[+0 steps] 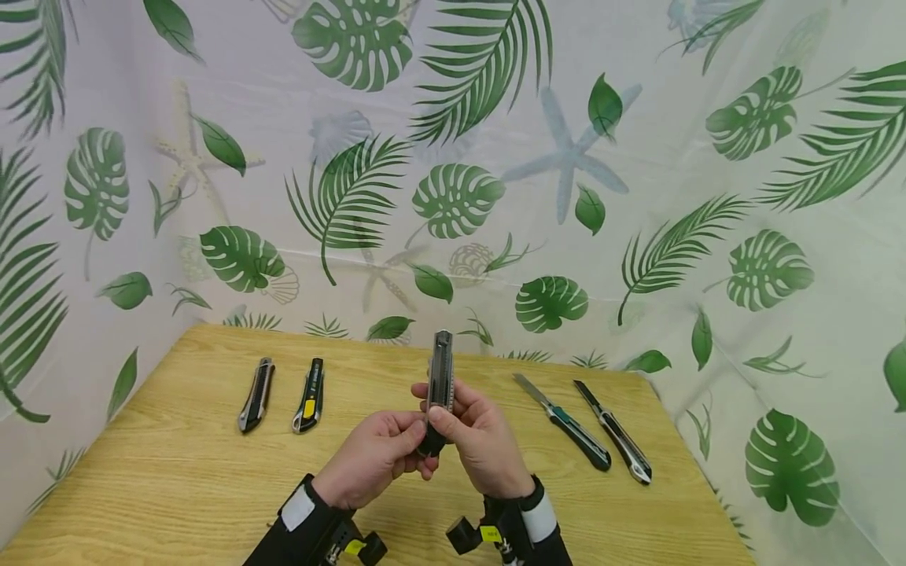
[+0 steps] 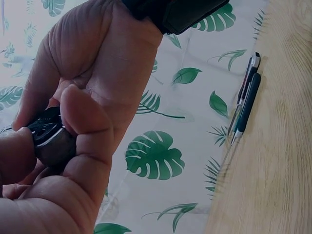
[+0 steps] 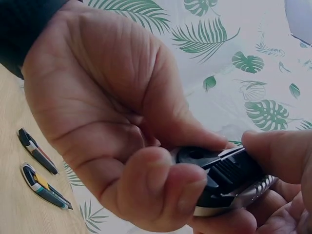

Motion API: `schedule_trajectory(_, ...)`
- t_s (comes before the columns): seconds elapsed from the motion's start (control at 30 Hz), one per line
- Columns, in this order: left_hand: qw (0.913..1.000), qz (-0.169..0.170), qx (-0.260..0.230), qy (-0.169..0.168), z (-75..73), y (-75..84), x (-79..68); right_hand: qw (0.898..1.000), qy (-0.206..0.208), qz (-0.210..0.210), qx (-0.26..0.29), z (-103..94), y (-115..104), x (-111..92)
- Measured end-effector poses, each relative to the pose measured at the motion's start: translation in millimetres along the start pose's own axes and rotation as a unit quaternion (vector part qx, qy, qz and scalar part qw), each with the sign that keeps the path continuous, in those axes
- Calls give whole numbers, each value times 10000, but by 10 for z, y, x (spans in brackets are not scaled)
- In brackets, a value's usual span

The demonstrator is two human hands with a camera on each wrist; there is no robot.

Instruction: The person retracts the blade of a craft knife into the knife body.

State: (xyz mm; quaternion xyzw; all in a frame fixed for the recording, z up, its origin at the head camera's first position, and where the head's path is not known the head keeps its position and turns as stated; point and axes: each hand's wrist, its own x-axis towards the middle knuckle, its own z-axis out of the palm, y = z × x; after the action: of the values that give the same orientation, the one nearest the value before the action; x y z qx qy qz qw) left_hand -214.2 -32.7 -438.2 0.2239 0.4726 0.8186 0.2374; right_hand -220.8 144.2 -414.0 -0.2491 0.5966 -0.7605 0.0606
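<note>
Both hands hold one snap-off utility knife upright above the table, its grey metal front end pointing up and away. My left hand pinches the dark lower end between thumb and fingers. Around the middle of the body, my right hand grips with its thumb laid across the front. The right wrist view shows the knife's black ribbed slider close to the fingertips of both hands. In the left wrist view the rounded end of the knife sits among the fingers, which hide much of the body.
Two cutters lie at left on the wooden table: a black and silver one and one with a yellow slider. At right lie a green-and-black cutter and a silver-and-black cutter, blades out. A leaf-patterned sheet hangs behind.
</note>
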Motion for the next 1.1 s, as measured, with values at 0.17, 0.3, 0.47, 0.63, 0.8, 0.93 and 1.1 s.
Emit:
schedule_trajectory(0.17,10000,6,85,-10,-7,7,-2,9999,51,113,-89,-5,-5,-4)
schedule_trajectory(0.3,9994,-67,334,-65,-36,19,10,9989,227,260,-311,-42,-18,-7)
schedule_trajectory(0.47,9944,-229,1009,207,-95,22,36,9877,1126,433,-994,-102,-12,-10)
schedule_trajectory(0.63,9407,199,3124,1307,-40,-46,71,9703,1927,576,-1345,-132,44,5)
schedule_trajectory(0.8,7694,1330,5767,2402,106,-154,83,9657,2033,541,-1523,-74,26,14)
schedule_trajectory(0.93,6844,2012,6487,2652,189,-198,77,9635,1900,590,-1790,30,-64,8)
schedule_trajectory(1.1,6515,2186,6691,2831,213,-214,82,9628,1833,711,-1853,80,-96,10)
